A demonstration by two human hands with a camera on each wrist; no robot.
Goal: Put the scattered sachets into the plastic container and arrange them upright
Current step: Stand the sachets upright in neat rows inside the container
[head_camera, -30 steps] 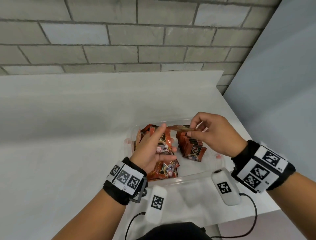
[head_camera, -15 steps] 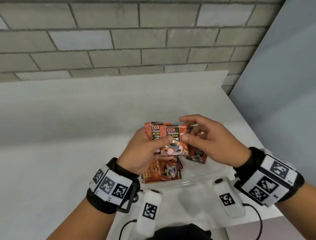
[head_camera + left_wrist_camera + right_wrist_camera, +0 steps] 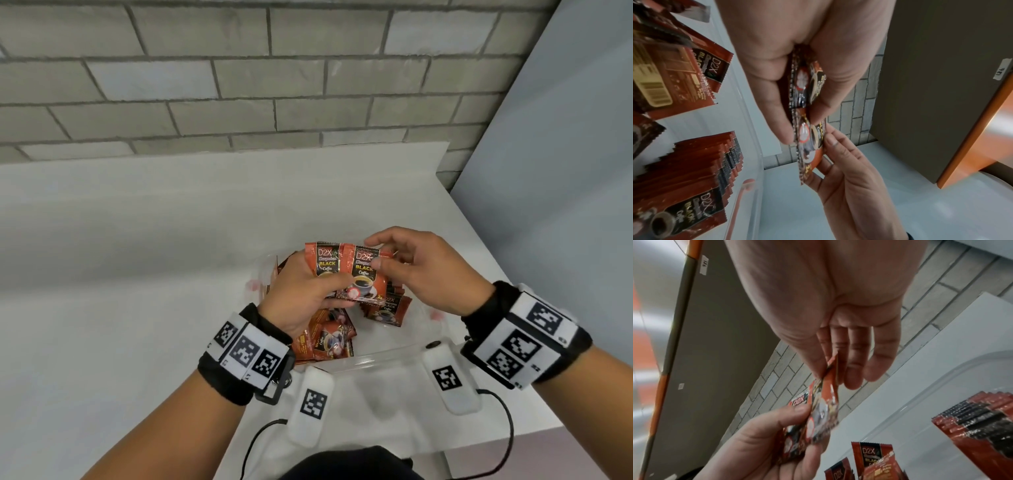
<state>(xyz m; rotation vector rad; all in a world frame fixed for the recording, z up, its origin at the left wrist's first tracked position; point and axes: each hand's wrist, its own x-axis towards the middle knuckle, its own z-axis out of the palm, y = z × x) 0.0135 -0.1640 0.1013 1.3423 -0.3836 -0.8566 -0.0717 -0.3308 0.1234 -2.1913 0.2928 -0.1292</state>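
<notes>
Above the clear plastic container, my left hand grips two red coffee sachets side by side, label toward me. My right hand pinches the right one of these sachets by its upper right edge between thumb and fingers. In the left wrist view the held sachets sit edge-on between both hands. Inside the container a row of sachets stands upright at the right, and loose sachets lie flat at the left. The right wrist view shows the same pinch on a sachet.
The container stands near the front right of a white table. A grey brick wall runs behind and a grey panel closes the right side. Two white tagged devices with cables hang near my chest.
Both hands have lifted sachets out of the container and brought them together. One second ago the right hand held a sachet flat; now it stands label-forward beside the left hand's sachet.
</notes>
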